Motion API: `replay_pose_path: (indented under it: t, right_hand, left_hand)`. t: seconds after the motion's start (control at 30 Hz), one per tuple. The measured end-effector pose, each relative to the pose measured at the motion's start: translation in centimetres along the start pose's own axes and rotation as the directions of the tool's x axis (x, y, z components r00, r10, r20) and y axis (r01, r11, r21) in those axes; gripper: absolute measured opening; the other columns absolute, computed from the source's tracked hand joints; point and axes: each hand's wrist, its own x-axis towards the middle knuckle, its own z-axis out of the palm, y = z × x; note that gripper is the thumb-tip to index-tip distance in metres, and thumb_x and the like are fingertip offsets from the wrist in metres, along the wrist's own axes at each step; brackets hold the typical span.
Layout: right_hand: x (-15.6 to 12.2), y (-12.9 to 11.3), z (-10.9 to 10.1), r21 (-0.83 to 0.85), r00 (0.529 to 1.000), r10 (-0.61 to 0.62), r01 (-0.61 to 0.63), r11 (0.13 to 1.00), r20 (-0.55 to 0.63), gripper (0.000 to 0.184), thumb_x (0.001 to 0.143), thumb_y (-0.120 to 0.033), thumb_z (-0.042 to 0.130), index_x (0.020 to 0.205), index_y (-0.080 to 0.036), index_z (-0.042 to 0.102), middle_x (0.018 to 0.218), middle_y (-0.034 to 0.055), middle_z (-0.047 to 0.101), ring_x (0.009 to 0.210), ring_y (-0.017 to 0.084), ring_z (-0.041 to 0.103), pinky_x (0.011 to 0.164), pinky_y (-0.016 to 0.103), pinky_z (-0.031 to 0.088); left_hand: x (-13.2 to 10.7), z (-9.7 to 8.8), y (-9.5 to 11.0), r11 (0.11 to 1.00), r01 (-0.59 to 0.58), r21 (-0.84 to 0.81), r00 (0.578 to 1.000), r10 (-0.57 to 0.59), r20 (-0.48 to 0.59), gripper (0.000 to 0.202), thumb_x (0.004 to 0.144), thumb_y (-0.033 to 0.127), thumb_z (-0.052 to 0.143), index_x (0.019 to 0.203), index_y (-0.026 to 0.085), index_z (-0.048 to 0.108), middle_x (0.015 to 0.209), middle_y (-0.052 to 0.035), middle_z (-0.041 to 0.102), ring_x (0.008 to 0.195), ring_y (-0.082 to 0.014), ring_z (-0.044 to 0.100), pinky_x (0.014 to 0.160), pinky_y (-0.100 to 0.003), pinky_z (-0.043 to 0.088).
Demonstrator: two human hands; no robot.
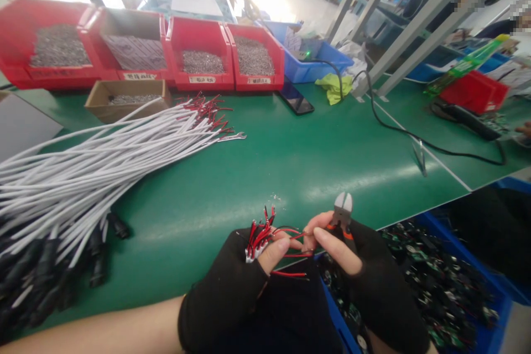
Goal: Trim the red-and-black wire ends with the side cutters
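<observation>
My left hand (pixel 244 271), in a black fingerless glove, is closed around a bunch of short red and black wires (pixel 259 238) with white connectors at their base. My right hand (pixel 352 260), gloved the same way, pinches the end of a red wire between thumb and forefinger. Tucked in that same hand are diagonal cutters (pixel 342 213) with orange-trimmed handles, their jaws pointing up and away. A few red wires stretch between the two hands. Small bits of debris (pixel 275 197) lie on the green table (pixel 298 149) just beyond the wires.
White cables (pixel 124 149) with stripped red ends and black plugs cover the table's left. A wrench (pixel 232 137) lies by them. Red bins (pixel 201 58) of small metal parts line the back, near a phone (pixel 295 98). A blue crate (pixel 493 310) of circuit boards stands below the edge.
</observation>
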Motion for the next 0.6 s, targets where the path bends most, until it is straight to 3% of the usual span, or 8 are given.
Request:
replay_pose_path:
  t: [0.07, 0.2, 0.33, 0.5, 0.6]
  right_hand:
    - [-0.5, 0.2, -0.4, -0.047, 0.998, -0.002, 0.004, 0.999, 0.056, 0.024, 0.091, -0.035, 0.052, 0.077, -0.019, 0.064, 0.069, -0.0008, 0.067, 0.066, 0.011, 0.065, 0.065, 0.019, 0.051]
    - [-1.9, 1.2, -0.4, -0.194, 0.991, 0.051, -0.026, 0.981, 0.127, 0.037, 0.095, -0.039, 0.048, 0.067, -0.019, 0.063, 0.078, 0.0023, 0.069, 0.076, 0.015, 0.066, 0.077, 0.026, 0.052]
    - [-2.8, 2.2, 0.0, -0.232, 0.987, 0.075, -0.040, 0.972, 0.143, 0.040, 0.095, -0.038, 0.048, 0.064, -0.018, 0.061, 0.071, 0.0023, 0.067, 0.070, 0.016, 0.065, 0.071, 0.027, 0.052]
    - [-3.0, 2.5, 0.2, -0.293, 0.983, 0.070, -0.017, 0.956, 0.171, 0.039, 0.096, -0.038, 0.046, 0.065, -0.018, 0.060, 0.068, 0.0023, 0.066, 0.065, 0.015, 0.063, 0.063, 0.026, 0.049]
    - [-3.0, 2.6, 0.1, -0.297, 0.980, 0.075, -0.017, 0.955, 0.186, 0.038, 0.095, -0.038, 0.047, 0.065, -0.018, 0.060, 0.068, 0.0017, 0.066, 0.065, 0.015, 0.064, 0.063, 0.027, 0.048]
  left_hand:
    - [0.0, 0.0, -0.1, 0.999, 0.037, -0.026, 0.999, -0.037, -0.007, 0.023, 0.087, 0.039, 0.066, 0.090, 0.017, 0.072, 0.087, -0.0047, 0.074, 0.082, -0.0204, 0.069, 0.075, -0.029, 0.053]
    - [-0.1, -0.1, -0.1, 0.999, 0.036, -0.001, 0.999, -0.036, -0.016, 0.025, 0.087, 0.040, 0.066, 0.086, 0.016, 0.072, 0.084, -0.0051, 0.074, 0.072, -0.0178, 0.067, 0.066, -0.026, 0.051]
    - [-0.1, 0.0, 0.2, 0.999, 0.050, -0.002, 0.999, -0.050, -0.011, 0.027, 0.084, 0.042, 0.066, 0.086, 0.016, 0.072, 0.087, -0.0076, 0.073, 0.075, -0.0208, 0.068, 0.064, -0.027, 0.053]
    - [-0.3, -0.2, 0.3, 0.992, 0.075, 0.103, 0.997, -0.077, 0.012, 0.032, 0.085, 0.046, 0.063, 0.087, 0.015, 0.072, 0.067, -0.0055, 0.067, 0.077, -0.0241, 0.067, 0.066, -0.030, 0.053]
    - [-0.3, -0.2, 0.5, 0.984, 0.063, 0.166, 0.998, -0.062, -0.014, 0.032, 0.083, 0.047, 0.064, 0.084, 0.016, 0.073, 0.048, -0.0016, 0.055, 0.078, -0.0261, 0.066, 0.064, -0.029, 0.051]
